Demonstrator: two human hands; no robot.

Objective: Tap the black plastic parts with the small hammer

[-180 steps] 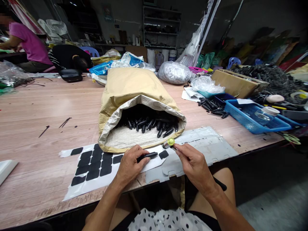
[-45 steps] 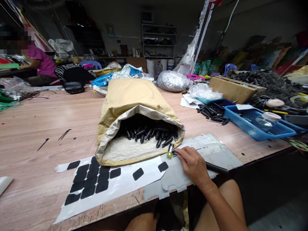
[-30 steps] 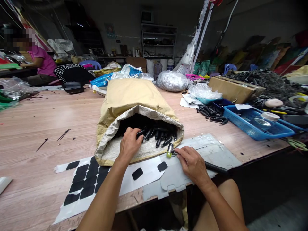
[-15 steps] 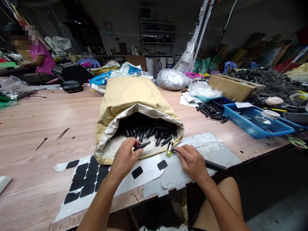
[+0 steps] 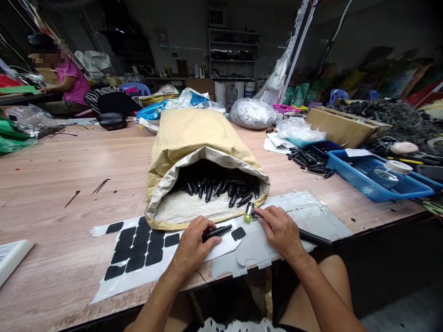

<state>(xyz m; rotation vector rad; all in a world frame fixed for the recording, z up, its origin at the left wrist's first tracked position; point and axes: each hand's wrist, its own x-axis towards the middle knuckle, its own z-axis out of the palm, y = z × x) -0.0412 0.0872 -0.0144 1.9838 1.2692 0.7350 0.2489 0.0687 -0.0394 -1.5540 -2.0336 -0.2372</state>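
Between the thumb and fingers of my left hand [image 5: 197, 242] is a black pen-like part [image 5: 218, 232], held over a white sheet [image 5: 138, 272] with black rounded squares. My right hand [image 5: 281, 230] grips a small hammer with a silver and yellow-green head [image 5: 249, 212]; its dark handle [image 5: 314, 237] sticks out to the right. Under the hammer lies a grey board [image 5: 294, 207]. Behind both hands, a tan sack [image 5: 204, 124] lies with its mouth towards me, and many black parts [image 5: 221, 188] show inside.
A blue basket [image 5: 377, 184] and a pile of black parts [image 5: 308, 161] are at the right. Thin black pieces [image 5: 100, 186] lie on the table's left side. A white object [image 5: 15, 258] sits at the left edge. A person in pink [image 5: 74, 85] sits at the far left.
My left hand has moved away from the sack's mouth, nearer to me and right, with the black part. My right hand stays on the hammer. The whole view has shifted slightly.
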